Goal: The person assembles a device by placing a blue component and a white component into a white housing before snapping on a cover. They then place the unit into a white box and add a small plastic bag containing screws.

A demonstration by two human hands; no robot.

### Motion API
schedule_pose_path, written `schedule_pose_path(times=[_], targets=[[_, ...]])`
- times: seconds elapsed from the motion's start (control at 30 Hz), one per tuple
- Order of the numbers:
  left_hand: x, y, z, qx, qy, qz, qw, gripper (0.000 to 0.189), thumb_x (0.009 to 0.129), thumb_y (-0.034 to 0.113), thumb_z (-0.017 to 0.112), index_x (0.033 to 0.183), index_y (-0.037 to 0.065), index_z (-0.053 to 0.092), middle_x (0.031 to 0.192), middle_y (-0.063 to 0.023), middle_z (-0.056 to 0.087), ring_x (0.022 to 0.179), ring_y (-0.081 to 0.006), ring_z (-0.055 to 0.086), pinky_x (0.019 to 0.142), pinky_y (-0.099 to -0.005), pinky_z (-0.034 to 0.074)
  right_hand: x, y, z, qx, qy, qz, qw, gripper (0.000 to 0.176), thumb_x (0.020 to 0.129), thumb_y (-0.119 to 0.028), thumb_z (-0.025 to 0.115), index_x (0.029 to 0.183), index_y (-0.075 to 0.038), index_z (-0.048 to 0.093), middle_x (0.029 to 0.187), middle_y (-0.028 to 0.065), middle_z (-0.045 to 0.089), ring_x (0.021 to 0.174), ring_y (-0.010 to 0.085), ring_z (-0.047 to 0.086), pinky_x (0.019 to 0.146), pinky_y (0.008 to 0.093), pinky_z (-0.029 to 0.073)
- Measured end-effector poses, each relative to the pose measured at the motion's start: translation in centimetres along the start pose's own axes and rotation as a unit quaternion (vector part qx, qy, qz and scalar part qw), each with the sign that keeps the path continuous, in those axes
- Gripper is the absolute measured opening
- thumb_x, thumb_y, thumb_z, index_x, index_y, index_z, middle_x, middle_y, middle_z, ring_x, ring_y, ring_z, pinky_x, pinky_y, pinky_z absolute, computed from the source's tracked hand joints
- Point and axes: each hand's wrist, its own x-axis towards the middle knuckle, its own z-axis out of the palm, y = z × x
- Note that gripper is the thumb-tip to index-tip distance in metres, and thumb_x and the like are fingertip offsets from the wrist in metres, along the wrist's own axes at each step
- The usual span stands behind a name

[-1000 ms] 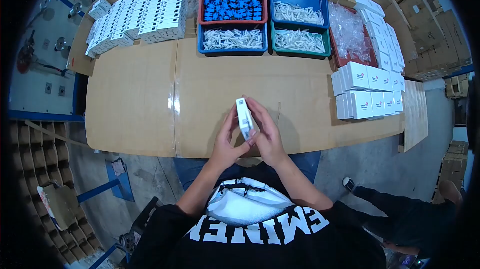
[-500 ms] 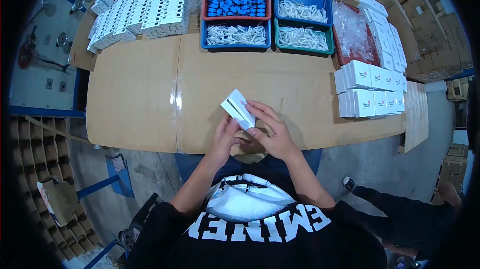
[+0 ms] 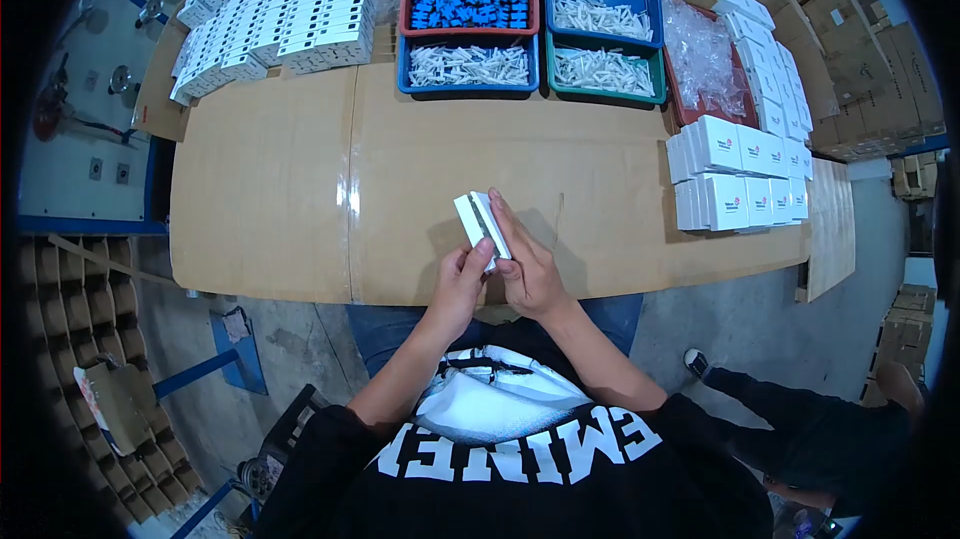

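Note:
A small white box point(image 3: 468, 214) is held between my two hands above the near middle of the cardboard-covered table point(image 3: 260, 199). It stands tilted, with a dark gap along the side facing me. My left hand point(image 3: 457, 289) is closed on its lower left part, the thumb pressing near the gap. Along the right side of the box lies my right hand point(image 3: 535, 274), its fingers stretched together against it and its thumb at the lower end. Whatever is inside the box cannot be made out.
White boxes stand in rows at the back left point(image 3: 330, 19) and in stacks at the right point(image 3: 728, 204). At the back, a red tray point(image 3: 405, 4) holds blue pieces; blue point(image 3: 468, 92) and green point(image 3: 610, 97) trays hold white pieces. Clear plastic bags point(image 3: 700, 59) fill another tray. A person point(image 3: 790, 424) is at lower right.
The box has turned more upright, and its gapped side now faces me. My left thumb has come onto it, while my right hand has straightened flatter along its side.

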Motion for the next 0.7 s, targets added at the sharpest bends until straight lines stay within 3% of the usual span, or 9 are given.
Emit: schedule_pose_path(times=[0.3, 0.4, 0.43, 0.5, 0.53, 0.6, 0.63, 0.7], targets=[[-0.2, 0.4, 0.2, -0.050, -0.008, -0.001, 0.999, 0.045, 0.109, 0.035, 0.061, 0.134, -0.002, 0.060, 0.125, -0.0089, 0.068, 0.115, -0.0151, 0.066, 0.104, -0.0349, 0.051, -0.4, -0.2, 0.2, 0.077, -0.005, 0.089, 0.993, 0.063, 0.114, -0.038, 0.040, 0.160, 0.004, 0.038, 0.162, 0.0284, 0.043, 0.147, 0.0444, 0.046, 0.119, 0.0427, 0.040], [0.1, -0.1, 0.0, -0.046, -0.006, -0.003, 0.999, 0.040, 0.111, 0.037, 0.055, 0.131, 0.003, 0.061, 0.123, -0.0069, 0.069, 0.110, -0.0139, 0.064, 0.098, -0.0340, 0.049, -0.3, -0.3, 0.2, 0.072, -0.004, 0.094, 0.993, 0.063, 0.114, -0.041, 0.041, 0.160, 0.001, 0.039, 0.163, 0.0261, 0.042, 0.143, 0.0401, 0.053, 0.113, 0.0408, 0.048], [0.3, -0.3, -0.2, -0.046, -0.006, -0.003, 0.999, 0.040, 0.111, 0.037, 0.055, 0.131, 0.003, 0.061, 0.123, -0.0069, 0.069, 0.110, -0.0139, 0.064, 0.098, -0.0340, 0.049, -0.3, -0.6, 0.2, 0.089, 0.002, 0.113, 0.990, 0.064, 0.113, -0.043, 0.042, 0.161, -0.001, 0.039, 0.158, 0.0245, 0.048, 0.136, 0.0348, 0.059, 0.106, 0.0387, 0.052], [0.7, -0.2, -0.4, -0.002, -0.005, -0.022, 1.000, 0.055, 0.111, 0.038, 0.056, 0.151, 0.002, 0.044, 0.143, -0.0126, 0.058, 0.118, -0.0180, 0.064, 0.100, -0.0359, 0.052, -0.3, -0.9, 0.3, 0.106, 0.007, 0.134, 0.985, 0.064, 0.113, -0.045, 0.042, 0.161, -0.002, 0.039, 0.154, 0.0229, 0.054, 0.128, 0.0295, 0.065, 0.099, 0.0365, 0.056], [0.7, 0.0, -0.1, -0.002, -0.005, -0.023, 1.000, 0.055, 0.111, 0.038, 0.056, 0.151, 0.002, 0.044, 0.143, -0.0126, 0.058, 0.118, -0.0180, 0.064, 0.100, -0.0359, 0.052, -0.4, -0.9, 0.3, 0.125, -0.010, 0.184, 0.975, 0.065, 0.113, -0.047, 0.042, 0.160, -0.002, 0.041, 0.147, 0.0209, 0.060, 0.121, 0.0242, 0.066, 0.092, 0.0347, 0.057], [0.7, 0.5, 0.9, 0.093, 0.033, 0.110, 0.989, 0.078, 0.109, 0.037, 0.059, 0.166, 0.008, 0.014, 0.162, -0.0175, 0.035, 0.127, -0.0251, 0.061, 0.101, -0.0375, 0.054, -0.4, -0.8, 0.2, 0.143, -0.026, 0.233, 0.962, 0.066, 0.113, -0.050, 0.041, 0.159, -0.002, 0.042, 0.139, 0.0188, 0.065, 0.113, 0.0189, 0.067, 0.085, 0.0329, 0.058], [0.7, 0.5, 0.5, 0.093, 0.033, 0.109, 0.989, 0.078, 0.109, 0.037, 0.059, 0.166, 0.008, 0.014, 0.162, -0.0175, 0.035, 0.127, -0.0251, 0.061, 0.101, -0.0375, 0.054, -0.4, -0.6, 0.2, 0.152, -0.028, 0.275, 0.949, 0.064, 0.113, -0.048, 0.043, 0.158, -0.002, 0.045, 0.134, 0.0169, 0.067, 0.112, 0.0176, 0.067, 0.086, 0.0325, 0.057], [0.7, 0.9, -0.5, 0.204, -0.061, 0.120, 0.970, 0.101, 0.103, 0.029, 0.070, 0.168, 0.015, -0.006, 0.165, -0.0192, 0.025, 0.115, -0.0236, 0.065, 0.086, -0.0334, 0.060, -0.7, 0.2, 0.1, 0.163, -0.029, 0.317, 0.934, 0.061, 0.114, -0.046, 0.044, 0.156, -0.002, 0.048, 0.128, 0.0149, 0.069, 0.111, 0.0164, 0.066, 0.088, 0.0321, 0.055]])
